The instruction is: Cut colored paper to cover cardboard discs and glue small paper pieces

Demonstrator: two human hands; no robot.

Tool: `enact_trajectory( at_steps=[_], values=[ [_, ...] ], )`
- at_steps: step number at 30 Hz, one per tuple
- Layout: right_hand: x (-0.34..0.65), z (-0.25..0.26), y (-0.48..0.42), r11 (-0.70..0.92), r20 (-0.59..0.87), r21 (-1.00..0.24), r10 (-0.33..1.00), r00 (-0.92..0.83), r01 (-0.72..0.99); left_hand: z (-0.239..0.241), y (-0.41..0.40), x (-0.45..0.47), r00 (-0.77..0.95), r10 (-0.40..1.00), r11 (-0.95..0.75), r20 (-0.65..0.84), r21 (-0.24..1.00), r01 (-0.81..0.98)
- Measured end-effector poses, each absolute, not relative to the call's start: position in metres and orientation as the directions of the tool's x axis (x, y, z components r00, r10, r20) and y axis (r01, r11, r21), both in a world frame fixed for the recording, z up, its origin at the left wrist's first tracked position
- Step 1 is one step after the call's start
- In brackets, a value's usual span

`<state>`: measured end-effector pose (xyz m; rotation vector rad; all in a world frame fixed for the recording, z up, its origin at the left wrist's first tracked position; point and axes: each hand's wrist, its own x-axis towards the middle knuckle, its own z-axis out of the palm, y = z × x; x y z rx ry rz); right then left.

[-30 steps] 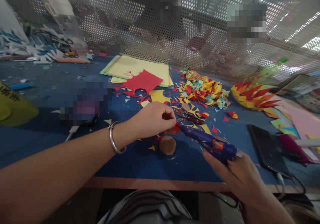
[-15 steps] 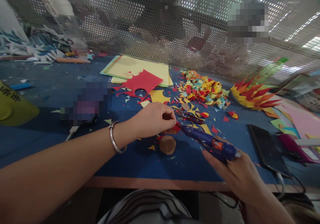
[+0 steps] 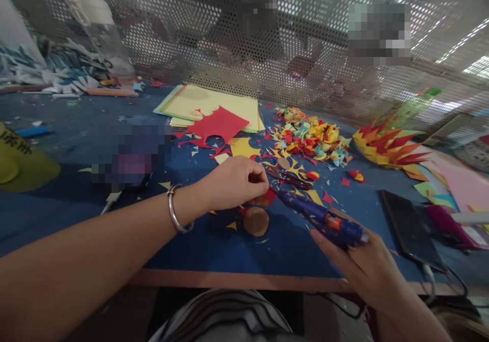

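Note:
My left hand (image 3: 237, 183), with a silver bangle at the wrist, is closed in a pinch on a small red paper piece (image 3: 270, 196), partly hidden by the fingers. My right hand (image 3: 369, 260) is wrapped round a dark blue glue gun (image 3: 305, 208). Its nozzle points left and sits close beside the red paper; I cannot tell whether they touch. Just below the left fingers lies a round brown disc (image 3: 256, 222), with bits of red and orange at its upper edge. Behind the gun's nozzle is a pair of scissors (image 3: 292, 180), lying among paper scraps.
A heap of folded coloured paper pieces (image 3: 311, 136) and a spiky red-and-yellow paper form (image 3: 389, 146) stand at the back right. Cut red paper (image 3: 219, 124) overlaps yellow sheets (image 3: 214, 100). A black phone (image 3: 410, 230) lies right, with a cable. A perforated screen (image 3: 171, 36) stands behind.
The glue gun's nozzle has shifted very slightly to the right, and a little more of the red paper shows. My left hand is almost still.

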<state>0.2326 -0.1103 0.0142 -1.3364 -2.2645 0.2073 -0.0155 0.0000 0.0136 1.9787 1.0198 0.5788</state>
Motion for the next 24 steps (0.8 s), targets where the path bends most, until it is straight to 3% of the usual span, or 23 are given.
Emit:
enact_trajectory(
  at_steps=[16,24],
  values=[
    [0.238,0.011,-0.112,0.502,0.369,-0.346,0.85,-0.376,0.793,0.015,0.0,-0.016,0.572,0.82,-0.333,0.021,0.83,0.447],
    [0.252,0.005,-0.116,0.438,0.405,-0.283,0.861,-0.308,0.853,0.02,-0.001,-0.014,0.499,0.863,-0.023,-0.077,0.981,0.19]
  ],
)
